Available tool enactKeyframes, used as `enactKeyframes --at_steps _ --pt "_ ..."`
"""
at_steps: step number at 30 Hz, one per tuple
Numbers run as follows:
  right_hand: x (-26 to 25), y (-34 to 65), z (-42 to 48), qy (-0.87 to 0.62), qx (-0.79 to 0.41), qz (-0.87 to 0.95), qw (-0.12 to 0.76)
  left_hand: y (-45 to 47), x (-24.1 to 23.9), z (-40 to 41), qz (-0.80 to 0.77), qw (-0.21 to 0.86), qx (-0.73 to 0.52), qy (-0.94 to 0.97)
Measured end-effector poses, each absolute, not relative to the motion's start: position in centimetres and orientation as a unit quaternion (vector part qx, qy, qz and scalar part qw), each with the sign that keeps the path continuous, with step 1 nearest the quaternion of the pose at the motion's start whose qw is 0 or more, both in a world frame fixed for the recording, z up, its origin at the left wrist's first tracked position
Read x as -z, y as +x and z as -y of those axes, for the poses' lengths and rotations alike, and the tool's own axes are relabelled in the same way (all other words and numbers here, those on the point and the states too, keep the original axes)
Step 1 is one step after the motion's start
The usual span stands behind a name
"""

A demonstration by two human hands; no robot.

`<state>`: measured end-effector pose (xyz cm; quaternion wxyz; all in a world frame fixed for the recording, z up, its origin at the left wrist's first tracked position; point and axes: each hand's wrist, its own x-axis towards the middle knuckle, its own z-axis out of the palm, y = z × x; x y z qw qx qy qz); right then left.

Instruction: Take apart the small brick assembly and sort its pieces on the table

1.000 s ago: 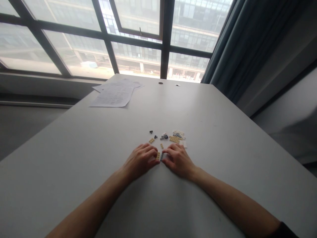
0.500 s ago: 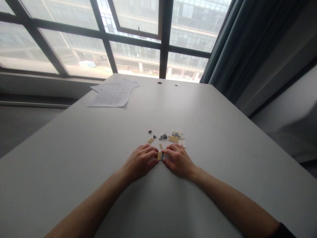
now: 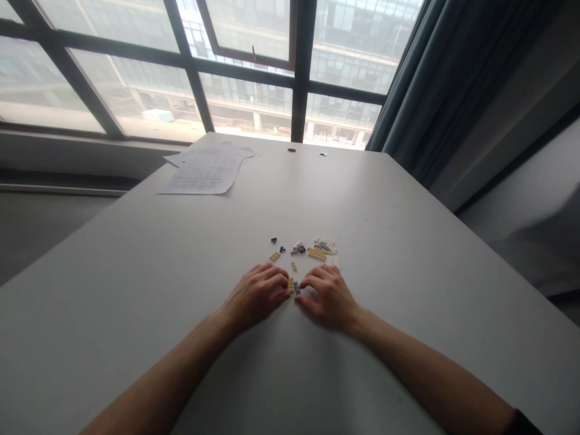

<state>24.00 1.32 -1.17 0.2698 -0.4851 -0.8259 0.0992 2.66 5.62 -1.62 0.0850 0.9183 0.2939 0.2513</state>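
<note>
My left hand (image 3: 258, 294) and my right hand (image 3: 328, 295) rest on the white table (image 3: 136, 290), fingertips meeting over a small tan and grey brick piece (image 3: 293, 286). Both hands have curled fingers pinching that piece from either side. Just beyond them lie several loose small bricks: a tan plate (image 3: 275, 256), a tiny tan piece (image 3: 294, 265), black bits (image 3: 274, 241), a grey cluster (image 3: 298, 248) and a tan and white pile (image 3: 323, 249).
Sheets of printed paper (image 3: 205, 170) lie at the far left of the table. Two small round holes (image 3: 291, 150) sit near the far edge. Behind are a large window and a dark curtain (image 3: 453, 78) at the right.
My right hand has shifted slightly toward me and the fingers reset on the piece. The left hand and loose bricks stay where they were.
</note>
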Motion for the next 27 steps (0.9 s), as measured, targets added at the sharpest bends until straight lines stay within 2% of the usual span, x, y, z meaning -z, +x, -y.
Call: enactKeyframes --at_steps 27 --pt "1.54 24.4 -1.84 -0.477 -0.087 0.838 0.251 2.81 1.71 -5.67 -0.267 0.057 -0.263 0.925"
